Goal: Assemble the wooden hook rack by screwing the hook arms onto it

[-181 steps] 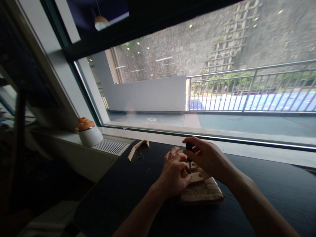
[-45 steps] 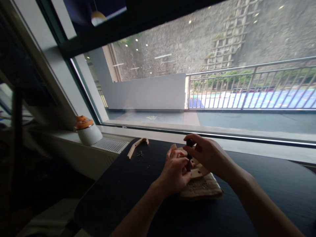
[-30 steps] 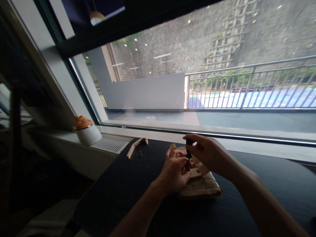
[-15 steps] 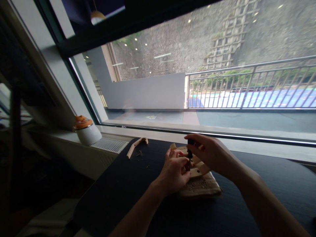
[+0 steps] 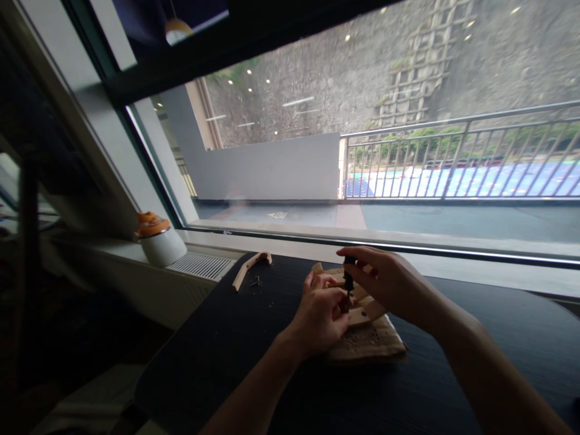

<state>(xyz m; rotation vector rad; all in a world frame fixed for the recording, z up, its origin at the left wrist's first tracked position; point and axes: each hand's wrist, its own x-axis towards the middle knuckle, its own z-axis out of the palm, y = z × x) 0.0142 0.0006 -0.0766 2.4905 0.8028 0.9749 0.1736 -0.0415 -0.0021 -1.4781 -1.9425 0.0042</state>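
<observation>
My right hand [image 5: 379, 273] is closed around the black handle of a screwdriver [image 5: 348, 279], which stands upright with its shaft pointing down. Under its tip lies a light wooden assembly [image 5: 360, 315] of curved pieces with dark holes. My left hand [image 5: 319, 314] grips this assembly from the left, its fingers bent close to the screwdriver's shaft. The exact spot where the tip meets the wood is hidden by those fingers. Beneath the wood is a brown cardboard slab [image 5: 374, 344], with small holes or marks on its near part.
On the dark table [image 5: 217, 344], a loose curved wooden piece [image 5: 248, 269] lies at the far left, beside several small screws [image 5: 256, 281]. A white jar with an orange top [image 5: 161, 240] stands on the ledge. A large window [image 5: 281, 145] rises behind the table.
My right hand's fingers have shifted very slightly on the screwdriver handle. My left hand and the wooden assembly stay where they were.
</observation>
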